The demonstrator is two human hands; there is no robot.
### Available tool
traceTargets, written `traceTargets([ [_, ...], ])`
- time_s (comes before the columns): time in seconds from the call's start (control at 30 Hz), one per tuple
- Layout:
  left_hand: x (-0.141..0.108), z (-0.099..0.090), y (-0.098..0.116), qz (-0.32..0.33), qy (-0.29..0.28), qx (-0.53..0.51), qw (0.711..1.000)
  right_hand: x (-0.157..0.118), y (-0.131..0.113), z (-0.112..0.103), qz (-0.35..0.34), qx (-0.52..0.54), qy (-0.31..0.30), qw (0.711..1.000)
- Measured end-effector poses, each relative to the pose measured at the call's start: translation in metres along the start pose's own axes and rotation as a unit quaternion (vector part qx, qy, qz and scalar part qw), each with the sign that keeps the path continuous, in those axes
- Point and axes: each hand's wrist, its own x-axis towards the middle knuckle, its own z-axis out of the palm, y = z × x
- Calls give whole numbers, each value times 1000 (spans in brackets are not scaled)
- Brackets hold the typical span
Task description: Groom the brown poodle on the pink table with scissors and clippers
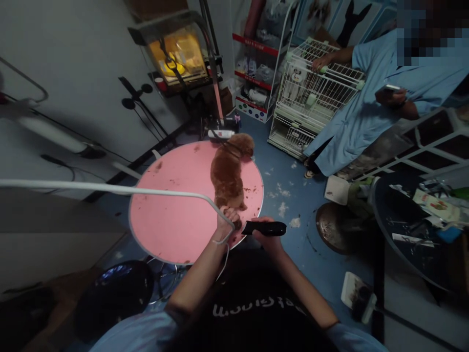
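A brown curly-coated dog (226, 171) is on the round pink table (172, 210), its rear toward me and its head at the far edge. My left hand (227, 216) is closed around one of the dog's hind legs, and the brown paw (237, 225) shows beside the fingers. In my right hand (269, 234) is a black hair clipper (266, 228), held level, its head pointing left close to that paw. Whether the blade touches the fur I cannot tell. A pale bent arm (164, 191) crosses over the table in front of my left wrist.
Tufts of brown hair lie on the table. A white spray can (221, 133) is by its far edge. Beyond stands a wire cage (311, 98), with a person in blue (366, 98) holding a phone. Right are a dark tool table (384, 220) and a round stool (337, 227); a black stool (117, 293) is left.
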Motion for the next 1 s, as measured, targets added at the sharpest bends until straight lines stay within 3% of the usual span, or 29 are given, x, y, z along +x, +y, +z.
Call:
traceTargets([
  [0.13, 3, -3, -4, -4, 6, -7, 1000, -9, -1, 10, 2, -12, 32, 999],
  [0.3, 1, 9, -9, 11, -8, 40, 999, -10, 0, 13, -7, -26, 79, 996],
  [0.5, -1, 6, -8, 24, 9, 59, 998, -4, 2, 11, -10, -32, 66, 997],
  [0.6, -4, -1, -7, 5, 5, 53, 999, -3, 6, 11, -24, 2, 13, 1000],
  [0.7, -11, -3, -7, 11, 14, 41, 999, -4, 9, 10, 7, -15, -53, 998],
  [0.83, -21, 0, -6, 13, 42, 41, 998, -6, 8, 7, 10, 2, -43, 999],
  [1.0, -29, 8, 1, -4, 59, 59, 996, -2, 6, 5, 12, -2, -107, 994],
])
